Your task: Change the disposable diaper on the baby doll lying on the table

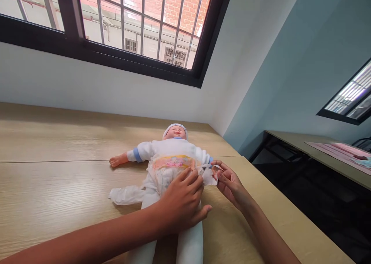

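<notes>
Right-hand fingers (pixel 218 172) clamp the side tab (pixel 209 177) of a diaper (pixel 174 175) on a baby doll (pixel 165 148); left-hand fingers (pixel 188 181) lie spread on its front, the tab not yet fastened.

Baby doll (pixel 174 150) on its back on tabletop (pixel 58 140), both hands at diaper (pixel 168 175)

L hand (pixel 182 200) flat on diaper front, fingers (pixel 188 177) just below pink-and-yellow waistband (pixel 174 162); R hand (pixel 228 183) pinches white side tab (pixel 209 175) at doll's hip. Doll in white outfit w/ blue cuffs, white cap; bunched white cloth (pixel 126 195) beside hip. Barred window (pixel 116 24) beyond tabletop.
</notes>
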`<action>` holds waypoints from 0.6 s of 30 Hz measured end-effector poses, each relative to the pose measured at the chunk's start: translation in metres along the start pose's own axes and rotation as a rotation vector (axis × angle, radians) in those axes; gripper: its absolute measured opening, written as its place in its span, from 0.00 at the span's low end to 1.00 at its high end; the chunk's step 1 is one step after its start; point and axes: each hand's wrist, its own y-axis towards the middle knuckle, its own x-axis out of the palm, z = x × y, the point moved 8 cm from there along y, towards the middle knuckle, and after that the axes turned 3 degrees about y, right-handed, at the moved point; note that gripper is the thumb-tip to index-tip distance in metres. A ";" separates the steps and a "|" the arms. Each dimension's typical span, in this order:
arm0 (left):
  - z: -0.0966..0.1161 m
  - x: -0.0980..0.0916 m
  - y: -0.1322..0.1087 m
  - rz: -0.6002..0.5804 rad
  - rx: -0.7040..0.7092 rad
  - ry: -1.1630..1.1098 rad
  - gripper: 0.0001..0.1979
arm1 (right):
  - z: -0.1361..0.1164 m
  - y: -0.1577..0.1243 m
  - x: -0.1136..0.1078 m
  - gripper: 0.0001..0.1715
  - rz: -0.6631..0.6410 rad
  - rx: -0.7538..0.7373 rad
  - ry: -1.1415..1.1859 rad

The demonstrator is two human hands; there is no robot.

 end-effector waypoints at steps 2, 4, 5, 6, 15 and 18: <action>0.000 -0.002 0.000 0.021 -0.005 0.010 0.23 | -0.002 -0.001 0.004 0.21 -0.036 -0.019 -0.002; 0.001 -0.004 -0.001 0.042 -0.005 0.027 0.25 | -0.004 -0.002 0.007 0.21 -0.055 -0.046 -0.014; 0.001 -0.004 -0.001 0.047 -0.004 0.032 0.26 | -0.005 -0.002 0.008 0.21 -0.054 -0.053 -0.012; 0.001 -0.004 -0.001 0.048 -0.006 0.033 0.27 | -0.006 -0.002 0.009 0.20 -0.046 -0.055 -0.002; 0.001 0.000 -0.002 0.023 0.018 0.013 0.27 | -0.006 -0.003 0.005 0.17 0.064 -0.068 0.042; 0.002 0.000 -0.001 0.016 0.038 0.017 0.23 | -0.003 -0.003 0.010 0.21 0.056 -0.041 0.012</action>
